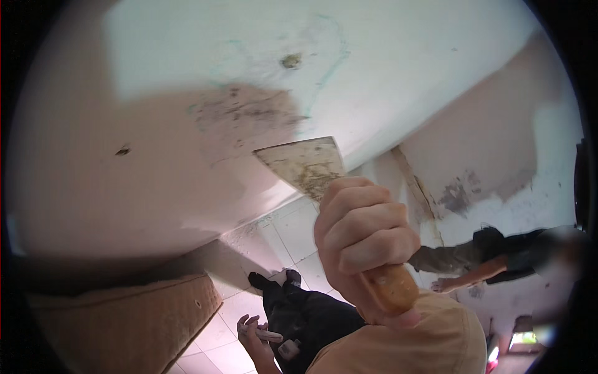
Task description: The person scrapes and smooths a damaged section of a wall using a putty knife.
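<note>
My right hand (367, 230) is raised close in front of me, fingers wrapped round the orange-brown handle (393, 288) of a putty knife. Its wide, flared blade (305, 163) is smeared with dirt and points up and left towards the pale wall (168, 124); whether it touches cannot be told. On the wall beyond the blade is a dark, scuffed patch (243, 112), with a small hole (291, 60) above it and faint green lines around. Lower down, beside my dark trousers, my left hand (248, 331) is closed on a whitish, narrow object (269, 336) whose kind is unclear.
A brown board-like piece (131, 321) with a straight edge stands at the lower left. Pale tiles (289, 230) cover the floor along the wall. At the right another person (498, 255) in dark clothing reaches a hand towards a second, stained wall (492, 162).
</note>
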Demonstrator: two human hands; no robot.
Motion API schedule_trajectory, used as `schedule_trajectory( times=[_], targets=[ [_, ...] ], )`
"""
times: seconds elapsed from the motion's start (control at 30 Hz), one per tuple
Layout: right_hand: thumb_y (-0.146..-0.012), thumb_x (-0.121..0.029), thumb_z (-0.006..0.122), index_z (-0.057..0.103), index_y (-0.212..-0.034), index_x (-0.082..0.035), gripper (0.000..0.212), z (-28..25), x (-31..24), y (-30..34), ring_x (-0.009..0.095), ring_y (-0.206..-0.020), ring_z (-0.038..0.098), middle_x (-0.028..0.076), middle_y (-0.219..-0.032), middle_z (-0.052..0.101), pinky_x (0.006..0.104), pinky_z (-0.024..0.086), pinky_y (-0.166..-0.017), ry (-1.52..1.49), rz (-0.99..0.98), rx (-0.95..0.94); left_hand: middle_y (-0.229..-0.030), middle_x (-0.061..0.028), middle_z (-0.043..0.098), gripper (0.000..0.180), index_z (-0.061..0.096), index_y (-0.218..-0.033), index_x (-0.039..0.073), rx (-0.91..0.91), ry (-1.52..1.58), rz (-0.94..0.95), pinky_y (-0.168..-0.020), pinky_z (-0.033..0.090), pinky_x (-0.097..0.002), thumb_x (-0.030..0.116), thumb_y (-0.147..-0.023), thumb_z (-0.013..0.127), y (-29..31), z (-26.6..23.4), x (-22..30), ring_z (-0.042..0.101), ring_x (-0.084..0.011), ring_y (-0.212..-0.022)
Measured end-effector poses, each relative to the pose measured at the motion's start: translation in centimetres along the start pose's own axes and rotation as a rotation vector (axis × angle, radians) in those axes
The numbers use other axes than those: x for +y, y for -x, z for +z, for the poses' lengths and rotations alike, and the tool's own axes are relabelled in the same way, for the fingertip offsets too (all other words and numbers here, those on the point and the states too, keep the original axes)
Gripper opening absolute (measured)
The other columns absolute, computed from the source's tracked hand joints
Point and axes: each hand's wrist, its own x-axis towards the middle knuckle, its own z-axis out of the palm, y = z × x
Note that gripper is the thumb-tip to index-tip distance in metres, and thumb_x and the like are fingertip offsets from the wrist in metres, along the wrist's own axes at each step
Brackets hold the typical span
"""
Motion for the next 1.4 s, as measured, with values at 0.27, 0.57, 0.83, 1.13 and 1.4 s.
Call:
schedule_trajectory(
  times=[0.27,0.57,0.83,1.13,1.4],
  targets=[
    [-0.077,-0.065,0.042,0.042,-0.056,-0.010,0.059,-0.3,0.9,0.6,0.009,-0.043,0.032,-0.004,-0.049,0.036,0.0218,0.025,-0.041,-0.046,-0.130,0.058,-0.088,-0.0099,0.056,0.033,0.047,-0.107,0.004,-0.010,0.021,-0.015,-0.068,0.048,-0.0318,0.006,-0.074,0.053,-0.4,0.1,-0.7,0.053,-0.0170,-0.068],
    [-0.075,-0.070,0.040,0.043,-0.058,-0.011,0.062,1.3,1.1,2.3,0.014,-0.047,0.038,-0.002,-0.051,0.041,0.0259,0.030,-0.046,0.021,-0.091,0.229,-0.089,-0.0111,0.057,0.030,0.049,-0.104,0.003,-0.010,0.065,-0.015,-0.070,0.050,-0.0295,0.000,-0.075,0.054,-0.3,0.2,-1.0,0.057,-0.0187,-0.075],
    [-0.083,-0.058,0.041,0.049,-0.067,-0.007,0.054,1.1,2.8,3.0,0.013,-0.048,0.038,0.004,-0.058,0.046,0.0244,0.027,-0.043,0.069,0.109,-0.070,-0.089,-0.0100,0.057,0.030,0.049,-0.104,0.004,0.025,0.074,-0.033,-0.070,0.049,-0.0289,0.001,-0.074,0.054,-0.3,-0.3,-1.0,0.056,-0.0179,-0.077],
    [-0.074,-0.067,0.050,0.042,-0.063,-0.012,0.057,0.8,3.4,2.2,0.010,-0.049,0.035,-0.003,-0.056,0.040,0.0246,0.026,-0.046,0.054,0.101,-0.105,-0.089,-0.0097,0.057,0.030,0.050,-0.103,0.004,0.038,0.092,-0.043,-0.070,0.049,-0.0292,0.003,-0.074,0.056,0.1,0.3,-0.9,0.055,-0.0172,-0.077],
    [-0.075,-0.071,0.042,0.041,-0.063,-0.011,0.061,0.8,3.3,2.3,0.010,-0.046,0.030,-0.003,-0.053,0.037,0.0242,0.023,-0.045,0.087,0.111,-0.144,-0.089,-0.0105,0.056,0.028,0.050,-0.103,0.002,0.030,0.091,-0.010,-0.070,0.049,-0.0281,0.004,-0.075,0.055,-0.3,-0.3,-1.2,0.055,-0.0178,-0.077]
  ],
)
